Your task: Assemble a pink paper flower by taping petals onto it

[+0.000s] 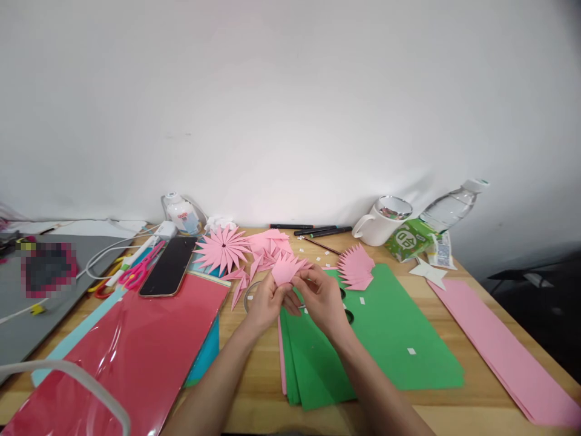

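Observation:
My left hand (269, 301) is closed on a pink folded-paper fan (285, 269), whose pointed tips face away from me. Opposite it, my right hand (320, 297) pinches the fan's lower right side. Just beyond lie several loose pink folded-paper pieces (244, 280). A finished-looking pink paper pinwheel (224, 249) rests to their left, and another spiky pink fan (357, 267) sits to the right of my hands. Below my hands are green paper sheets (390, 339). Black-handled scissors (349, 316) are partly hidden behind my right hand.
Left: red paper in a clear sleeve (149, 345), a phone (169, 266), pink scissors (141, 266), a white bottle (183, 215). Back: black markers (324, 231). Right: a white mug (381, 223), a green box (411, 239), a tilted water bottle (454, 206), pink paper strips (499, 351).

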Action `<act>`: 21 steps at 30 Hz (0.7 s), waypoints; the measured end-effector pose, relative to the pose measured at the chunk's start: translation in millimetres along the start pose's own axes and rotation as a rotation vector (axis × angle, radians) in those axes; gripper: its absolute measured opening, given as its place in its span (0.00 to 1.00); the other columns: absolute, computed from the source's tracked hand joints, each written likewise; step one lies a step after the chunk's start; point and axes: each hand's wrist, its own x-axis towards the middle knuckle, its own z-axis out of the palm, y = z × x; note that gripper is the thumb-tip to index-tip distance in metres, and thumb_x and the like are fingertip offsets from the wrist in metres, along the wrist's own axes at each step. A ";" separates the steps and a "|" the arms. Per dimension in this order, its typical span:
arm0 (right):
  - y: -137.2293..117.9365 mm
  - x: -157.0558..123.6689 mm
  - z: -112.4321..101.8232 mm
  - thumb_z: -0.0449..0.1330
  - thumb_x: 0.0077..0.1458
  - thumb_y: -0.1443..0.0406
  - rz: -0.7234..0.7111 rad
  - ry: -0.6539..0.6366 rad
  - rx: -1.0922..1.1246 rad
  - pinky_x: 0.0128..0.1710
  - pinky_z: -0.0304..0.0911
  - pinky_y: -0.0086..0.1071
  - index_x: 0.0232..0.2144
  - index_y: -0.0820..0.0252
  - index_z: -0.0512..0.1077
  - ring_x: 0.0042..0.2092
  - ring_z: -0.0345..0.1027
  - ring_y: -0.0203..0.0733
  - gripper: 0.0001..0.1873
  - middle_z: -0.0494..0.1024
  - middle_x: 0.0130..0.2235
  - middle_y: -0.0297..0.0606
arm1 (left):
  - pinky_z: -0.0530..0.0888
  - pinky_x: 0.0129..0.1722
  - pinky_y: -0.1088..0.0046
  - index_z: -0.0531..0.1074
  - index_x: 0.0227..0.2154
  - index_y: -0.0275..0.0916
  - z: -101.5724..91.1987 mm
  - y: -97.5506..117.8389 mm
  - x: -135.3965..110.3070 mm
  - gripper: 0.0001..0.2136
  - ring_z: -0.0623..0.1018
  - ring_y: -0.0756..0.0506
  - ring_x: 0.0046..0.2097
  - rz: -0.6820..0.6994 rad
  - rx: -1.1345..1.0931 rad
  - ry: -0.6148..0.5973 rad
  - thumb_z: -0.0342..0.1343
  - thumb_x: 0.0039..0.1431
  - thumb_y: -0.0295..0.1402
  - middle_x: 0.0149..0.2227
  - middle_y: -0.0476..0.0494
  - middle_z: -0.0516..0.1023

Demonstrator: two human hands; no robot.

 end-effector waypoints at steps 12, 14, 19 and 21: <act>2.0 -0.9 -3.1 0.57 0.49 0.63 -0.003 -0.001 0.069 0.33 0.65 0.30 0.24 0.61 0.73 0.33 0.68 0.39 0.09 0.71 0.30 0.37 | 0.68 0.16 0.73 0.59 0.32 0.42 -0.8 -7.1 0.6 0.11 0.71 0.48 0.16 -0.082 -0.104 -0.077 0.54 0.55 0.41 0.15 0.55 0.69; 1.8 -0.6 -2.8 0.57 0.49 0.63 0.010 0.015 0.086 0.32 0.66 0.30 0.24 0.61 0.74 0.33 0.68 0.39 0.08 0.72 0.30 0.37 | 0.71 0.18 0.72 0.58 0.32 0.42 -0.5 -8.2 0.3 0.11 0.74 0.47 0.17 -0.083 -0.099 -0.069 0.54 0.55 0.40 0.17 0.53 0.72; 2.4 -0.6 -2.8 0.57 0.49 0.63 -0.002 0.005 0.095 0.32 0.66 0.29 0.25 0.61 0.73 0.33 0.68 0.38 0.07 0.71 0.30 0.36 | 0.72 0.18 0.70 0.59 0.31 0.42 -2.9 -12.4 1.1 0.11 0.75 0.46 0.18 -0.074 -0.101 -0.085 0.54 0.55 0.41 0.19 0.50 0.75; 2.6 -0.6 -3.4 0.57 0.49 0.64 -0.033 -0.004 0.081 0.32 0.67 0.30 0.25 0.60 0.73 0.34 0.67 0.38 0.06 0.70 0.30 0.36 | 0.72 0.18 0.71 0.59 0.31 0.42 -4.0 -12.7 1.4 0.12 0.75 0.46 0.17 -0.067 -0.106 -0.094 0.55 0.55 0.42 0.19 0.51 0.74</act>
